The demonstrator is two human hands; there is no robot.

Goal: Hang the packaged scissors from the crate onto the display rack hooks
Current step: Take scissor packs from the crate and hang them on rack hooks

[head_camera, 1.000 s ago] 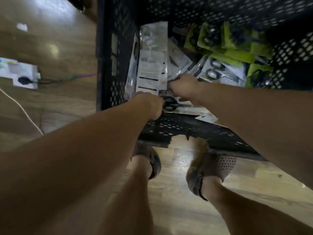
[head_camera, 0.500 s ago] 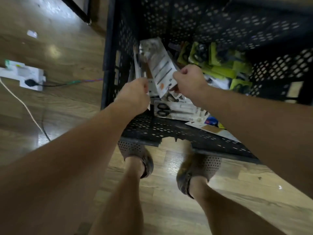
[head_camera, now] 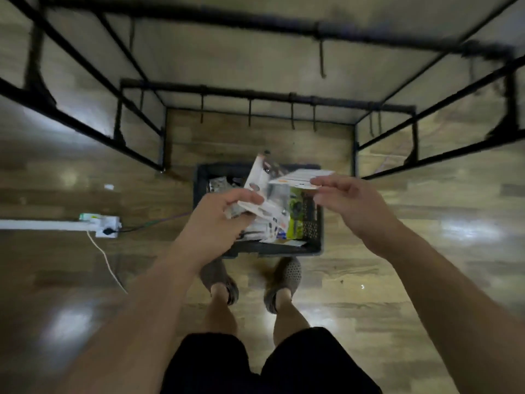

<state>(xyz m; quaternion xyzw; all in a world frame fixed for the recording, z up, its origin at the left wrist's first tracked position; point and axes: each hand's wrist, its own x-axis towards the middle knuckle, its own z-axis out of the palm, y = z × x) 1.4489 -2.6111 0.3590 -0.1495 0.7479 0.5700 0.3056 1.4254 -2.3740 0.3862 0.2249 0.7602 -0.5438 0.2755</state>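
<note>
Both hands have risen out of the crate (head_camera: 317,245), which now lies on the floor below and between them. Power strip (head_camera: 106,223): on the floor, well left of the left hand (head_camera: 216,220). Left hand: fingers curled round a bundle of packaged scissors (head_camera: 264,191), fanned upward and hiding part of the crate's contents. Single package (head_camera: 301,176): just right of the bundle, pinched at its edge by the right hand (head_camera: 343,203). Display rack (head_camera: 255,93), with its hooks (head_camera: 292,118), stands beyond both hands.
</note>
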